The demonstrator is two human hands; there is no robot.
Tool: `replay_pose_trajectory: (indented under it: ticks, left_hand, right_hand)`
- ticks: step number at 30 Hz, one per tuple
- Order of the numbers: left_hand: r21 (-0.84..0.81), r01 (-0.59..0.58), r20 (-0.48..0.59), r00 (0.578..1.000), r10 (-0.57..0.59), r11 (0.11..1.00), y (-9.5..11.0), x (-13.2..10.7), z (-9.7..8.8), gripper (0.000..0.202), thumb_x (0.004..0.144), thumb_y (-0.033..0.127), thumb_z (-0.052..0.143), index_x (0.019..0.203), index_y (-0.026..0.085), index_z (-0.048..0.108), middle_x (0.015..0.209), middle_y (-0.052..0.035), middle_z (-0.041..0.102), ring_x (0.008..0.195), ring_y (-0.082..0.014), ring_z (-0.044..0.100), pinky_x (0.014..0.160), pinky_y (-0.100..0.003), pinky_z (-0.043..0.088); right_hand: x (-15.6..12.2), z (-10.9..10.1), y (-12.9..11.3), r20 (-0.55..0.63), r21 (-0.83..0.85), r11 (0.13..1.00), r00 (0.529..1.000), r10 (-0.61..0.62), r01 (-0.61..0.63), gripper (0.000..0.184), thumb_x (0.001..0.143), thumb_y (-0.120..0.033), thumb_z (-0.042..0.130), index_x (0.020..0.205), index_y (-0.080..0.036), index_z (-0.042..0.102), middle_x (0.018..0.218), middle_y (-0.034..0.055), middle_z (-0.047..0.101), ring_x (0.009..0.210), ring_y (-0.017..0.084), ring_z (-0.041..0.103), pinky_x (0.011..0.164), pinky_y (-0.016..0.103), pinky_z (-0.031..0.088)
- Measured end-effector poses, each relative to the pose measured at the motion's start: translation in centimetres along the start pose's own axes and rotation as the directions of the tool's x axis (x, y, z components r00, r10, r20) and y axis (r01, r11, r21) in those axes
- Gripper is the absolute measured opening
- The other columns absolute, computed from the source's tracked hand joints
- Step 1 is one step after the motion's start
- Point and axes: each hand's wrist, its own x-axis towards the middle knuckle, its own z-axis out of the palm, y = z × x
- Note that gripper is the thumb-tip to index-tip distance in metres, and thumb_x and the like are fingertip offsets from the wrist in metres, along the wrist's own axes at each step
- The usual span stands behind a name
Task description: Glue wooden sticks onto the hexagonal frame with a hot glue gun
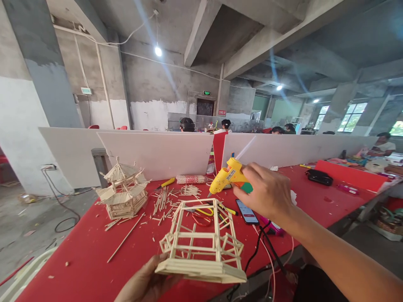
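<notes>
My left hand (147, 279) grips the base of a wooden stick pavilion frame (201, 268) at its left side, holding it tilted above the red table. Thin posts and railings rise from the thick layered base. My right hand (267, 191) is wrapped round the handle of a yellow hot glue gun (225, 175), with a clear glue stick poking out of its back. The nozzle points down and left, just above the frame's top beam; I cannot tell whether they touch. A finished-looking stick pavilion (124, 195) with two roofs stands at the left.
Loose cut sticks (163, 201) lie behind the frame, near red-handled scissors (201, 219) and a bundle of sticks (191, 179). A phone (247, 211) and black cables (262, 237) are at the right. White boards (157, 153) edge the table (78, 260); people sit beyond.
</notes>
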Motion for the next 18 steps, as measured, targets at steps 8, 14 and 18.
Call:
replay_pose_trajectory:
  ticks: [8,14,18]
  left_hand:
    - [0.258,0.005,-0.116,0.993,0.025,0.966,5.1,-3.6,3.7,0.014,0.080,0.013,0.071,0.090,0.004,0.069,0.092,-0.0202,0.074,0.083,-0.0324,0.073,0.083,-0.052,0.058]
    - [0.418,0.014,-0.144,0.988,0.051,0.908,6.0,-4.7,5.7,0.014,0.081,0.011,0.069,0.093,0.003,0.070,0.095,-0.0194,0.074,0.087,-0.0314,0.072,0.087,-0.052,0.057]
    - [0.553,-0.017,-0.171,0.976,0.133,0.833,7.1,-5.4,7.3,0.015,0.073,0.010,0.076,0.085,0.003,0.069,0.085,-0.0164,0.074,0.079,-0.0285,0.073,0.081,-0.046,0.060]
  right_hand:
    - [-4.7,-0.4,2.0,-0.066,-0.096,0.994,0.997,0.040,-0.047,0.021,0.080,-0.033,0.061,0.096,-0.019,0.061,0.090,0.0032,0.070,0.070,0.016,0.058,0.059,0.029,0.036]
    - [-7.4,-0.3,3.1,-0.029,-0.139,0.987,0.996,0.079,-0.083,0.017,0.080,-0.035,0.063,0.086,-0.020,0.059,0.077,0.0012,0.066,0.061,0.015,0.056,0.054,0.030,0.033]
    - [-8.8,-0.9,3.7,-0.031,-0.102,0.986,0.991,0.130,-0.132,0.020,0.080,-0.037,0.064,0.085,-0.020,0.058,0.075,0.0015,0.065,0.064,0.016,0.058,0.055,0.029,0.034]
